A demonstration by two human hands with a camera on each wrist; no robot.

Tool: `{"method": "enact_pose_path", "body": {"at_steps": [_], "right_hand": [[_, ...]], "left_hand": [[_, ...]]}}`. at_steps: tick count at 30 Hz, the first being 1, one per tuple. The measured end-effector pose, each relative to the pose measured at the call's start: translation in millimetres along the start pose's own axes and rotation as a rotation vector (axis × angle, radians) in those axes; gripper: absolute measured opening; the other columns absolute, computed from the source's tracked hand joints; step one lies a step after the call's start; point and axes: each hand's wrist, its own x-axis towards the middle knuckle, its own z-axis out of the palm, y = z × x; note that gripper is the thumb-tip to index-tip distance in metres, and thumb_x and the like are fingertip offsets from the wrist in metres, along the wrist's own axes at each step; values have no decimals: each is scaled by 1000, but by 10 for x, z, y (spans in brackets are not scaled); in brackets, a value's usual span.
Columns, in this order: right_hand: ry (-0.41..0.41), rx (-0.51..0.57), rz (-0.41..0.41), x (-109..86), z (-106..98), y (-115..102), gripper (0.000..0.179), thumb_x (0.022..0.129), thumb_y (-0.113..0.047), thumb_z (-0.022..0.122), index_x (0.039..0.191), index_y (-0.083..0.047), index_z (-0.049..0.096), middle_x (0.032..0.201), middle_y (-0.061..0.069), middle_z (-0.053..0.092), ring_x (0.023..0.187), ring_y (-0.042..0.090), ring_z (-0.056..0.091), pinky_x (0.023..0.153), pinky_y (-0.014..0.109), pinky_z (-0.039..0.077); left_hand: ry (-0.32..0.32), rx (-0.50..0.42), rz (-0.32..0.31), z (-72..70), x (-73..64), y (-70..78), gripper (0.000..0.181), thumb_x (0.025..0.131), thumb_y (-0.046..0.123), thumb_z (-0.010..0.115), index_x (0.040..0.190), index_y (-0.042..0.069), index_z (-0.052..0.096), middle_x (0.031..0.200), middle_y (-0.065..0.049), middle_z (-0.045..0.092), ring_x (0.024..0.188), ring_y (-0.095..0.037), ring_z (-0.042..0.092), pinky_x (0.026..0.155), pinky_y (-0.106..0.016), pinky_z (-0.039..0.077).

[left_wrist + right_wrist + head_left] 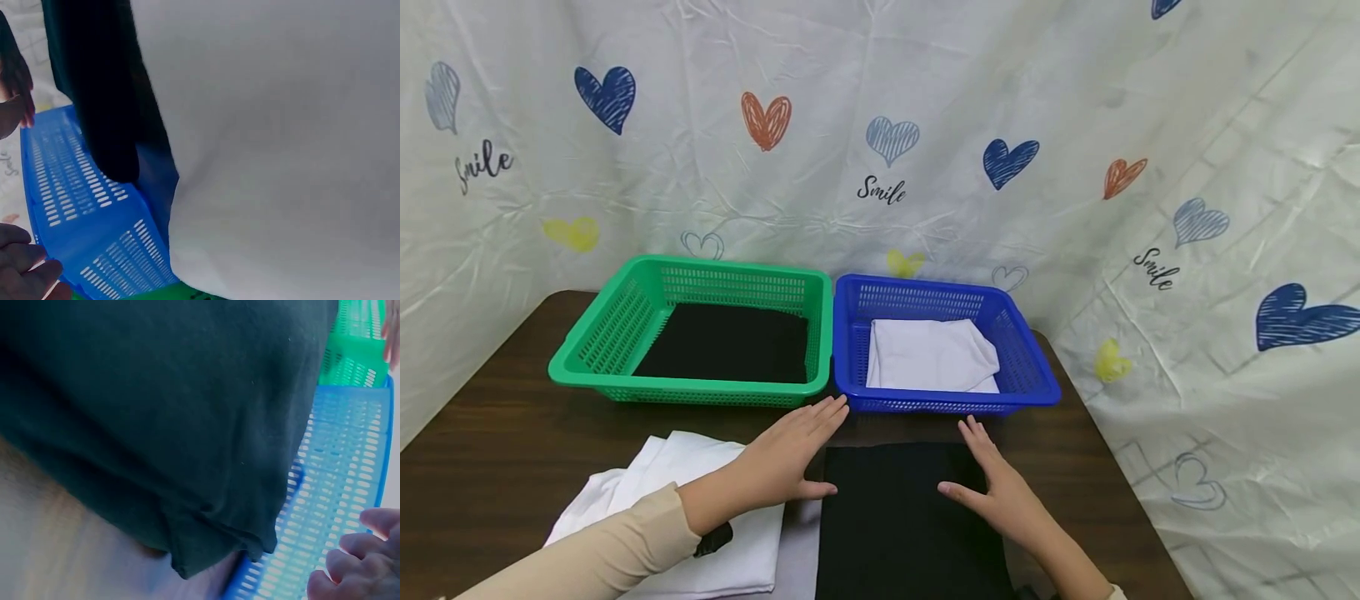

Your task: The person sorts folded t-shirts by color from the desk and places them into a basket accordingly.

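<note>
A black folded cloth (906, 517) lies at the front of the table, with a pale cloth (800, 542) showing along its left edge. My left hand (793, 458) hovers by its upper left side, fingers straight and thumb spread. Over its right edge is my right hand (1000, 492), also with extended fingers; neither hand grips anything. White folded cloth (741, 550) sits to the left, partly under my left forearm. In the left wrist view, white cloth (281, 144) fills the right side; in the right wrist view, black fabric (175, 412) covers much of the picture.
Behind the hands stand two baskets side by side. The green basket (700, 387) has a black folded cloth (730, 343) in it; the blue basket (951, 400) has a white one (928, 357). A white curtain (820, 167) with printed hearts hangs behind the brown table (475, 467).
</note>
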Motion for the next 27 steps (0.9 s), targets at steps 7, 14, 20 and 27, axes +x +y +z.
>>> {"method": "enact_pose_path", "body": {"at_steps": [7, 14, 20, 27], "right_hand": [[-42, -1, 47, -28, 36, 54, 97, 89, -52, 68, 161, -17, 14, 168, 12, 8, 154, 39, 9, 115, 72, 20], [-66, 27, 93, -56, 50, 106, 101, 89, -52, 68, 161, -13, 10, 167, 17, 8, 151, 43, 15, 115, 70, 22], [-80, 66, 174, -90, 85, 131, 104, 89, -52, 68, 161, -11, 7, 163, 24, 18, 146, 50, 27, 113, 68, 29], [-98, 58, 218, -85, 93, 160, 101, 91, -54, 64, 161, -9, 6, 160, 30, 22, 142, 54, 33, 109, 68, 34]], "left_hand": [[-21, -65, -27, 94, -44, -1, 102, 79, 47, 81, 154, 1, 31, 163, -14, 30, 150, -32, 31, 118, -53, 33], [-102, -267, -125, 175, -55, 22, 112, 74, 43, 86, 156, -3, 24, 165, -19, 22, 151, -37, 26, 117, -59, 32], [-141, -367, -160, 203, -74, 39, 118, 70, 38, 90, 155, -7, 21, 164, -23, 18, 152, -40, 23, 116, -62, 30], [-176, -496, -239, 245, -87, 65, 123, 69, 36, 91, 156, -7, 16, 165, -24, 13, 152, -40, 20, 118, -62, 27]]}}
